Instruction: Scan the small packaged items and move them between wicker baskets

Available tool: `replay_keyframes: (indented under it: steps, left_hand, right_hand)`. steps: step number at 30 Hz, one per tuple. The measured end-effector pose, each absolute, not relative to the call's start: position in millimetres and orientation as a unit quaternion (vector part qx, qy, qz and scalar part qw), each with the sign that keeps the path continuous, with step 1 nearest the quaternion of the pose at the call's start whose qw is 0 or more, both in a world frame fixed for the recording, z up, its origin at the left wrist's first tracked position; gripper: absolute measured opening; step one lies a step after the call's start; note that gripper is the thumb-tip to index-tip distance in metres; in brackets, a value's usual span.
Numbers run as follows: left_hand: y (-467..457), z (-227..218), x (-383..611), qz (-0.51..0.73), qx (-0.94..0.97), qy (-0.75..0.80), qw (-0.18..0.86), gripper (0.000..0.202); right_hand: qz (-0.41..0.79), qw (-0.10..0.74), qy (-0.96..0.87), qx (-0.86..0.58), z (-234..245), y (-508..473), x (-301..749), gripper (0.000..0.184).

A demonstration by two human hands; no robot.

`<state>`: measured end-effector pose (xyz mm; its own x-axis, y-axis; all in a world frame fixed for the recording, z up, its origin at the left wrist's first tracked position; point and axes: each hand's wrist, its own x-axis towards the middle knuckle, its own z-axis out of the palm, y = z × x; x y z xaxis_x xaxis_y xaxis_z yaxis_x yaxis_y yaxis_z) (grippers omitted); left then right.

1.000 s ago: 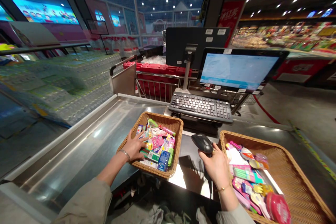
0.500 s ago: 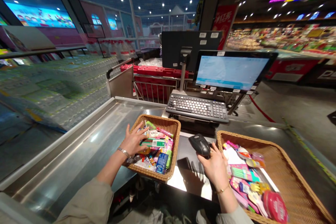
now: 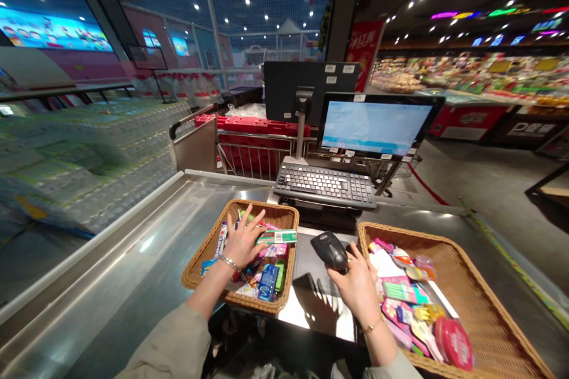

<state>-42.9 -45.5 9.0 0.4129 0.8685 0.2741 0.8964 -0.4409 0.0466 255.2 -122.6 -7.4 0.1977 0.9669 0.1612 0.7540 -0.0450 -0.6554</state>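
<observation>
A metal surface (image 3: 146, 243) spreads across the lower half of the frame, in a dim shop hall with small bright ceiling lights. Near the centre, a green-and-white box (image 3: 287, 236) lies level over the goods in the left wicker basket (image 3: 253, 303), its right end reaching the rim. The left hand (image 3: 242, 243) is over that basket with its fingers spread wide, thumb at the left end of the box; whether it grips the box I cannot tell. Below the box in the same basket sit a blue pack (image 3: 267, 283) and other small colourful packets. Just right of the basket, the right hand (image 3: 358, 281) is closed around a black scanner (image 3: 326, 249), whose rounded head points to the upper left. At the lower right, a larger wicker basket (image 3: 480, 290) holds more colourful goods, among them a round red container (image 3: 454, 342) near its lower edge. Above the scanner stands a black keyboard (image 3: 326, 183), with a lit screen (image 3: 373, 127) behind it and the dark back of a second monitor (image 3: 284, 80) to that screen's left. Stacked bottle packs (image 3: 89, 142) fill the left of the frame, and blurred shop displays (image 3: 466, 71) line the upper right.
</observation>
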Motion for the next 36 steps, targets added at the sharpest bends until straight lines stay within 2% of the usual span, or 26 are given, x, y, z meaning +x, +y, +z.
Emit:
replay_keyframes:
  steps: [17,36]
  left_hand:
    - [-39,4,6,-0.173,-0.832,-0.521,0.079,0.03]
    - [-34,-6,16,-0.193,-0.817,-0.533,0.107,0.034]
  right_hand:
    - [0.166,0.318,-0.622,-0.696,3,-130,253,0.023]
    - [0.186,0.298,-0.625,-0.697,11,-130,247,0.018]
